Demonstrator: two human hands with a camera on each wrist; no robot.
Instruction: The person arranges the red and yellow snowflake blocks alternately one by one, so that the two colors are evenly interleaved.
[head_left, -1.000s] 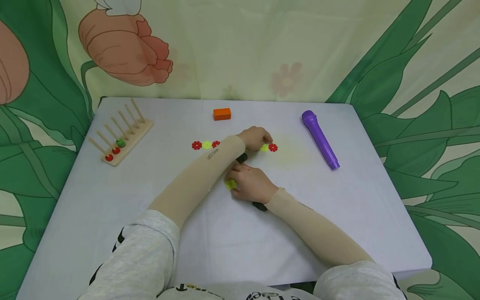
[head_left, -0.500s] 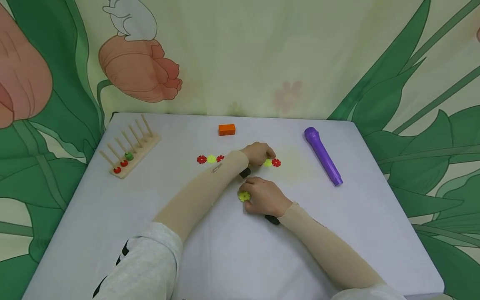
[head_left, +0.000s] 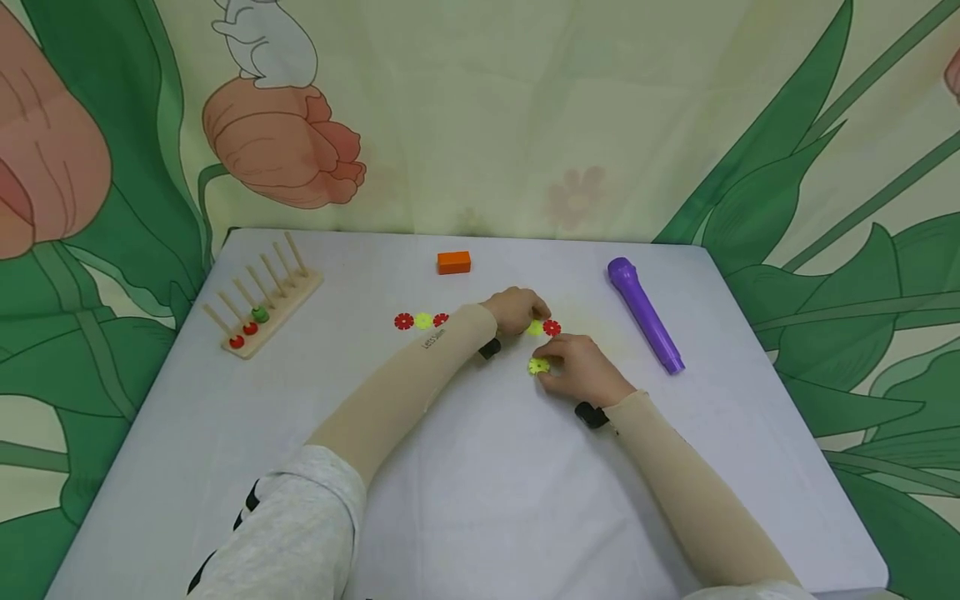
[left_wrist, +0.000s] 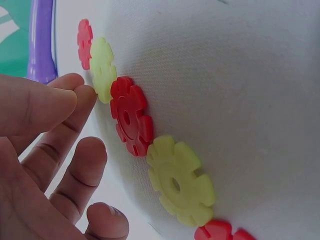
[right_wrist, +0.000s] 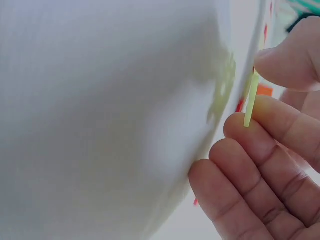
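Note:
In the head view my right hand (head_left: 585, 367) pinches a yellow-green flower-shaped plastic disc (head_left: 538, 366) just in front of a row of similar discs. The right wrist view shows this held disc (right_wrist: 252, 100) edge-on between thumb and fingers, raised off the cloth. My left hand (head_left: 515, 310) is at the right part of the row. Its fingertips are beside a yellow disc (left_wrist: 103, 70) and hold nothing visible; whether they touch it I cannot tell. A red disc (head_left: 552, 327) ends the row at right. My left forearm hides the row's middle.
A wooden peg board (head_left: 279, 310) with red and green beads stands at the left. An orange block (head_left: 453, 262) lies behind the row. A purple microphone-shaped tube (head_left: 647, 315) lies at the right on the white-covered table (head_left: 450, 500).
My right hand has carried the yellow disc rightward and slightly farther away, closer to the row's right end. My left hand stays by the row. The head view has tilted up.

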